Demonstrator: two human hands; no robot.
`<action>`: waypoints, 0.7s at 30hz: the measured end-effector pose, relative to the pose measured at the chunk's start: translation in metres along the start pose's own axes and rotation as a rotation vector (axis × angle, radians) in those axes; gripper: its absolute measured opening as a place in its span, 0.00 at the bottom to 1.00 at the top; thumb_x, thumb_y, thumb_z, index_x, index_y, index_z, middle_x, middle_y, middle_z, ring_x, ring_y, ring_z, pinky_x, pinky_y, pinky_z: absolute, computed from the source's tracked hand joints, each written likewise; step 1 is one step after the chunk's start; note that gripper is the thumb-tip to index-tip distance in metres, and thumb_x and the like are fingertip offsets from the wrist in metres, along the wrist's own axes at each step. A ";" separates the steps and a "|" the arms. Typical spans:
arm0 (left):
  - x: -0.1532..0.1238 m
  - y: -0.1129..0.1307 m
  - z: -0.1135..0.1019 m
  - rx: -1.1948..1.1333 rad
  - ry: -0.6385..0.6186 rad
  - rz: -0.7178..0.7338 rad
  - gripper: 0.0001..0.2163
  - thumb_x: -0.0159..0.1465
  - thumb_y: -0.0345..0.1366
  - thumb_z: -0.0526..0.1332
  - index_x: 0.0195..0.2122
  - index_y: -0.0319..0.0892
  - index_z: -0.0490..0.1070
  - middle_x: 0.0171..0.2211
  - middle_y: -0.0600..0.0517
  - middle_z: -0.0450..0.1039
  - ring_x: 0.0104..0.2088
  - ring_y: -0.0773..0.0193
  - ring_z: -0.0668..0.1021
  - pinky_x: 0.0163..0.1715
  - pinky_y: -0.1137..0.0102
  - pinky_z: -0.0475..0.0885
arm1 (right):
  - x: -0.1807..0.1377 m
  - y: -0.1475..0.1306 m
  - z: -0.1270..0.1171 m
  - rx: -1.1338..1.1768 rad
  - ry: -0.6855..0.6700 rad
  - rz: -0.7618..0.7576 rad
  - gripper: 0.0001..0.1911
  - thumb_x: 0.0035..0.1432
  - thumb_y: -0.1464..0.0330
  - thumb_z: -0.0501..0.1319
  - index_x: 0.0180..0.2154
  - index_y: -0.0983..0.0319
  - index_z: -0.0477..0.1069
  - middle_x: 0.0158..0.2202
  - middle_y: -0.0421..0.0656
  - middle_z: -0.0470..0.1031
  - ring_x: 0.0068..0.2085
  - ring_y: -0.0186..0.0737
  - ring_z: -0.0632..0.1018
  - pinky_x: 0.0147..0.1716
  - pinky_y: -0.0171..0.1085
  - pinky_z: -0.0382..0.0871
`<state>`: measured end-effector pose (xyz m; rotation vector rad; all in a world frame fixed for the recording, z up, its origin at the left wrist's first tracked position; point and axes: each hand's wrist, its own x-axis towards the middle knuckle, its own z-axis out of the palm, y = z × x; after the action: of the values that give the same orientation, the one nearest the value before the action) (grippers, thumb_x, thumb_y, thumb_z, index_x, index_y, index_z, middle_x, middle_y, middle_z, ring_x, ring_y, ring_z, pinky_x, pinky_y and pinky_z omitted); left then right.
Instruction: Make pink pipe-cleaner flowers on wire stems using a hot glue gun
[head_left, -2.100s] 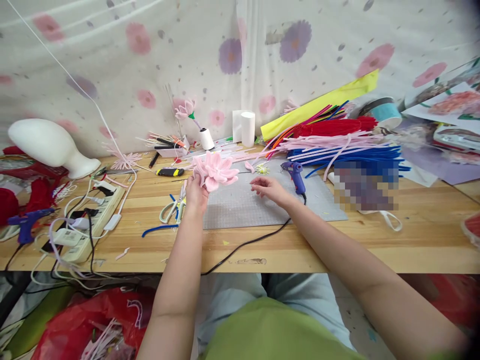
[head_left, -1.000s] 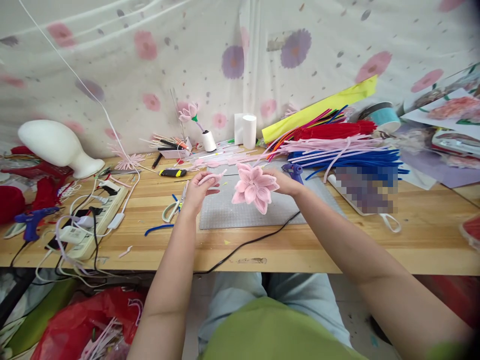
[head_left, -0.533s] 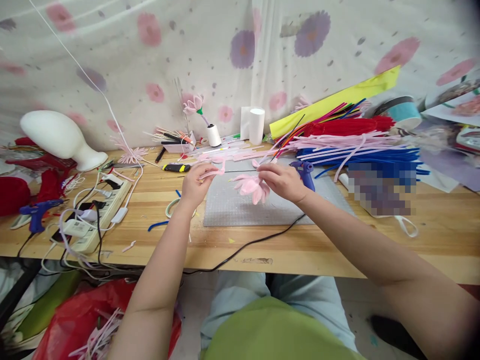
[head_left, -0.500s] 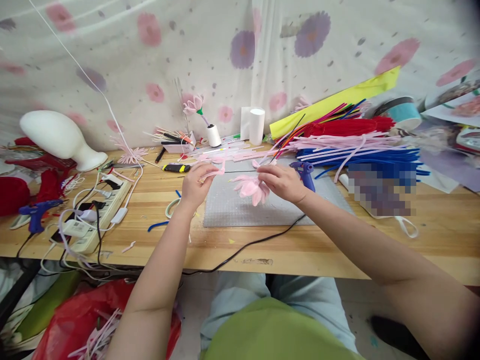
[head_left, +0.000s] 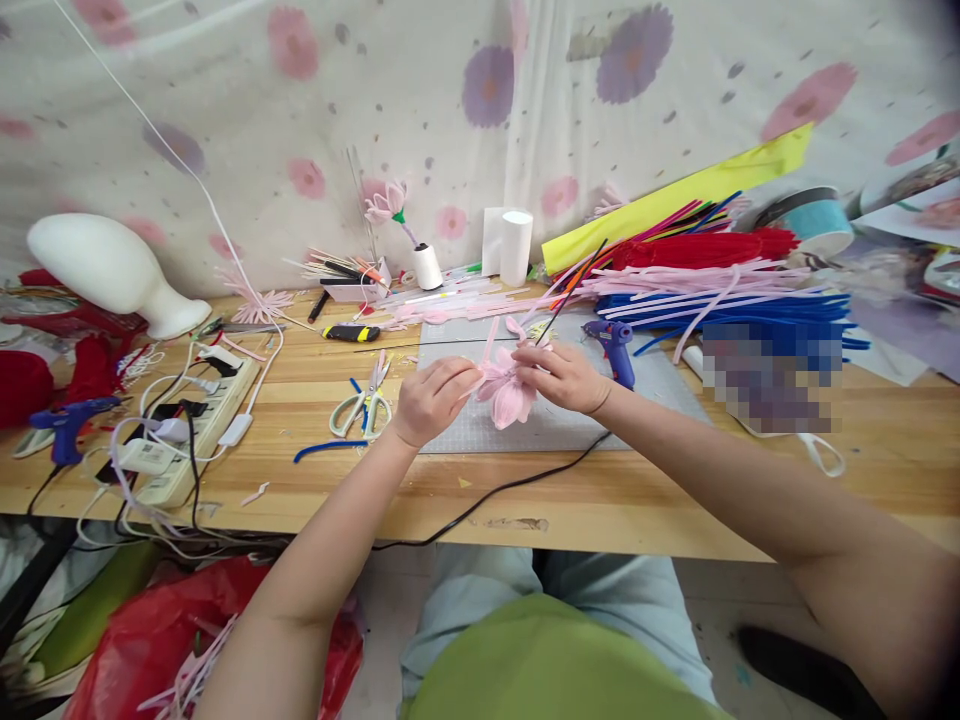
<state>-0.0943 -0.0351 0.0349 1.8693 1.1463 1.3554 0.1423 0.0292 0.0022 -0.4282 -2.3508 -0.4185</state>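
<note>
A pink pipe-cleaner flower (head_left: 507, 392) hangs just above the grey cutting mat (head_left: 555, 420). My right hand (head_left: 564, 377) is closed round its upper part. My left hand (head_left: 431, 400) is pinched on a pink petal loop pressed against the flower's left side. Both hands meet over the mat's middle. A blue glue gun (head_left: 616, 346) lies just right of my right hand, its black cord (head_left: 495, 490) running toward the table's front edge.
White-handled scissors (head_left: 364, 405) and a blue pipe cleaner (head_left: 330, 449) lie left of the mat. A power strip (head_left: 199, 415) with cables sits further left. Bundles of pink, blue and red pipe cleaners (head_left: 720, 285) fill the back right. A white foam head (head_left: 112, 272) lies back left.
My left hand has carried the pink petal loop rightward against the flower. My right hand has tipped the flower downward and holds it near the same spot.
</note>
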 end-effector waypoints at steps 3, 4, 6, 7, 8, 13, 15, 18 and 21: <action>0.000 -0.003 -0.002 0.243 0.036 0.265 0.03 0.56 0.33 0.62 0.32 0.44 0.73 0.35 0.48 0.76 0.40 0.63 0.77 0.44 0.67 0.71 | -0.002 0.002 -0.001 0.004 0.019 0.033 0.11 0.61 0.70 0.50 0.33 0.59 0.70 0.41 0.45 0.75 0.37 0.38 0.74 0.36 0.38 0.67; 0.000 -0.003 -0.002 0.352 0.059 0.390 0.03 0.57 0.32 0.60 0.33 0.43 0.72 0.35 0.48 0.76 0.40 0.64 0.77 0.43 0.67 0.72 | -0.003 0.002 -0.001 0.002 0.022 0.057 0.11 0.60 0.70 0.50 0.34 0.59 0.70 0.42 0.45 0.75 0.39 0.38 0.75 0.36 0.38 0.68; 0.000 -0.002 -0.001 0.541 0.108 0.609 0.04 0.59 0.30 0.58 0.35 0.43 0.69 0.36 0.48 0.76 0.40 0.65 0.77 0.41 0.69 0.72 | -0.004 0.003 -0.001 -0.015 0.020 0.102 0.11 0.60 0.70 0.49 0.35 0.59 0.70 0.42 0.45 0.75 0.41 0.39 0.75 0.37 0.38 0.68; 0.000 0.000 0.000 0.605 0.125 0.684 0.05 0.60 0.29 0.57 0.36 0.43 0.68 0.36 0.48 0.76 0.40 0.66 0.77 0.40 0.69 0.72 | -0.005 0.004 -0.001 -0.028 0.018 0.114 0.11 0.60 0.70 0.49 0.35 0.59 0.70 0.43 0.45 0.75 0.42 0.39 0.75 0.36 0.38 0.68; 0.001 0.003 0.002 0.648 0.127 0.740 0.05 0.60 0.29 0.56 0.37 0.43 0.67 0.37 0.49 0.76 0.40 0.66 0.77 0.40 0.70 0.72 | -0.005 0.004 0.000 -0.043 0.018 0.116 0.11 0.60 0.70 0.49 0.35 0.59 0.70 0.43 0.45 0.75 0.42 0.39 0.75 0.36 0.38 0.69; 0.003 0.012 0.012 0.651 0.034 0.848 0.10 0.59 0.27 0.57 0.42 0.42 0.63 0.37 0.47 0.75 0.41 0.66 0.76 0.39 0.70 0.72 | -0.003 0.006 0.000 -0.078 0.041 0.080 0.10 0.60 0.71 0.50 0.34 0.59 0.69 0.41 0.44 0.75 0.39 0.38 0.76 0.34 0.37 0.69; 0.004 0.011 0.015 0.633 0.000 0.839 0.12 0.59 0.27 0.57 0.44 0.41 0.61 0.38 0.47 0.74 0.41 0.65 0.76 0.39 0.70 0.72 | -0.003 0.007 0.000 -0.087 0.035 0.078 0.09 0.60 0.70 0.50 0.34 0.59 0.69 0.41 0.44 0.75 0.38 0.38 0.75 0.35 0.38 0.70; 0.005 0.009 0.019 0.623 -0.051 0.799 0.12 0.60 0.29 0.56 0.45 0.41 0.61 0.37 0.47 0.74 0.40 0.64 0.77 0.38 0.70 0.72 | -0.004 0.010 0.002 -0.077 0.034 0.056 0.09 0.60 0.71 0.50 0.36 0.58 0.68 0.41 0.44 0.75 0.38 0.38 0.75 0.37 0.39 0.70; 0.004 0.007 0.021 0.599 -0.103 0.722 0.11 0.61 0.31 0.56 0.45 0.41 0.62 0.38 0.48 0.74 0.40 0.64 0.77 0.38 0.69 0.71 | -0.005 0.012 0.005 -0.046 0.051 0.049 0.08 0.60 0.71 0.50 0.37 0.58 0.67 0.42 0.45 0.75 0.38 0.38 0.75 0.37 0.39 0.70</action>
<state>-0.0714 -0.0341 0.0357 2.9520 0.9116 1.3132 0.1477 0.0406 -0.0026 -0.4899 -2.2807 -0.4564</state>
